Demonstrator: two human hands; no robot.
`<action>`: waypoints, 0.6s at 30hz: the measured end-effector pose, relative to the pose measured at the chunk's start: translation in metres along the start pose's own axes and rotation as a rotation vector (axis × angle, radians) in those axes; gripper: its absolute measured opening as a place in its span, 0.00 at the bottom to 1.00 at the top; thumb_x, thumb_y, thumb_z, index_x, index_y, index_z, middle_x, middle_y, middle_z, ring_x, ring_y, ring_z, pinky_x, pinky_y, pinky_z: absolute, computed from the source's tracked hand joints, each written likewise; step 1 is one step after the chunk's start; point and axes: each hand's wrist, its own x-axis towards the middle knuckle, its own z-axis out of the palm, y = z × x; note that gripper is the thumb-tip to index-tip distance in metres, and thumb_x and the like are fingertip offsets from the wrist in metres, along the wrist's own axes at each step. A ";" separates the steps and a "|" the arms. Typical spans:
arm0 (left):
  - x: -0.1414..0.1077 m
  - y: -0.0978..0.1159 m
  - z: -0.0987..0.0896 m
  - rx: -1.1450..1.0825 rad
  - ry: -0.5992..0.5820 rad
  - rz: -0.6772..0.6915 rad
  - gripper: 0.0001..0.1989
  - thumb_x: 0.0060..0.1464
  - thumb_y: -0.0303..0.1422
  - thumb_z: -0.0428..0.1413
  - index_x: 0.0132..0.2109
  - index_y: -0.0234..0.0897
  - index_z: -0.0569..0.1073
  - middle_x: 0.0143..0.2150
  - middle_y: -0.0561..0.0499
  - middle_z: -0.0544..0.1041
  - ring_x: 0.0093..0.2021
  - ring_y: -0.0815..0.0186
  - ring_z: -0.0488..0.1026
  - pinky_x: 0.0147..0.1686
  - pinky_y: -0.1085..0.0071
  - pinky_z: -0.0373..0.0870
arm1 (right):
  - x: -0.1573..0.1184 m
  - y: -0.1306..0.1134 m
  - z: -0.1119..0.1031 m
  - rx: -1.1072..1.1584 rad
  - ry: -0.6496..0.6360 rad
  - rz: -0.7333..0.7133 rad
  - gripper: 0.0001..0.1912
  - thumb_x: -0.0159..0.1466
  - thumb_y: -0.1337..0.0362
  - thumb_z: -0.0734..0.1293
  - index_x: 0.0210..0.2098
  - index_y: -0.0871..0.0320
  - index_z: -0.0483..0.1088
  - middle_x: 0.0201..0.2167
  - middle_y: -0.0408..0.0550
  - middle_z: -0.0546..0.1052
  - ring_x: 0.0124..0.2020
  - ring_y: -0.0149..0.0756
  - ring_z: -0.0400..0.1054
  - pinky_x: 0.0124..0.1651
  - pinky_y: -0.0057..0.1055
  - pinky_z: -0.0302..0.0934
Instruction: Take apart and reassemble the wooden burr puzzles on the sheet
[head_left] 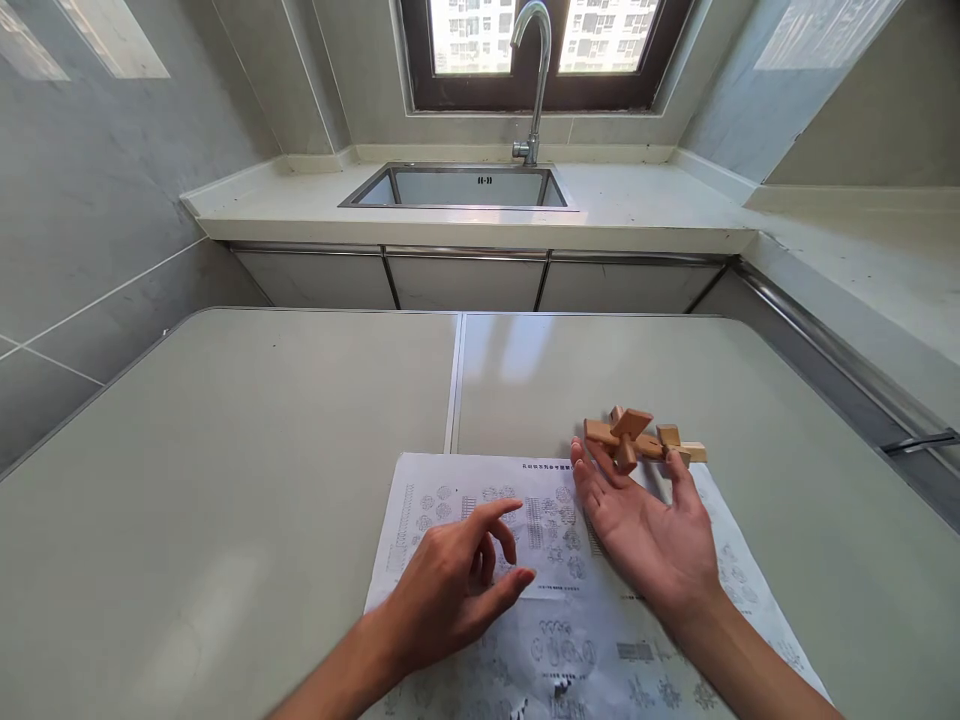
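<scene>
Several wooden puzzle pieces (631, 422), short notched bars crossing one another, sit at the fingertips of my right hand (656, 540). That hand is turned palm up, its fingers stretched towards the wood and its thumb beside a small block on the right. Whether the pieces rest on the fingers or on the table behind them I cannot tell. My left hand (469, 575) hovers over a printed sheet (555, 610), holding nothing, with thumb and index finger apart and the other fingers loosely curled. Line drawings of puzzle shapes cover the sheet, partly hidden under both forearms.
The pale table (262, 450) has a seam down its middle. Beyond its far edge stands a white counter (637, 200) with a steel sink (457, 187) and a curved tap (541, 80) below a window. Tiled walls (90, 200) and another counter (885, 250) flank the table.
</scene>
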 end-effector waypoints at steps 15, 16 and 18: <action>0.009 0.004 0.001 0.175 0.065 0.159 0.07 0.70 0.28 0.53 0.50 0.38 0.75 0.29 0.55 0.78 0.25 0.69 0.72 0.29 0.74 0.69 | -0.003 0.017 -0.006 -0.432 -0.156 0.204 0.08 0.62 0.63 0.78 0.39 0.59 0.81 0.33 0.46 0.78 0.33 0.31 0.71 0.40 0.26 0.73; 0.010 0.004 0.001 0.198 0.064 0.175 0.07 0.69 0.28 0.53 0.49 0.38 0.75 0.29 0.55 0.78 0.25 0.69 0.73 0.29 0.73 0.68 | -0.003 0.017 -0.006 -0.443 -0.154 0.205 0.08 0.62 0.63 0.78 0.39 0.59 0.81 0.33 0.45 0.78 0.33 0.31 0.71 0.40 0.26 0.72; 0.010 0.004 0.002 0.237 0.062 0.207 0.06 0.69 0.27 0.52 0.48 0.38 0.74 0.30 0.54 0.79 0.26 0.69 0.74 0.29 0.73 0.68 | -0.002 0.017 -0.007 -0.449 -0.147 0.204 0.08 0.62 0.63 0.79 0.38 0.58 0.80 0.33 0.45 0.77 0.33 0.31 0.70 0.40 0.25 0.71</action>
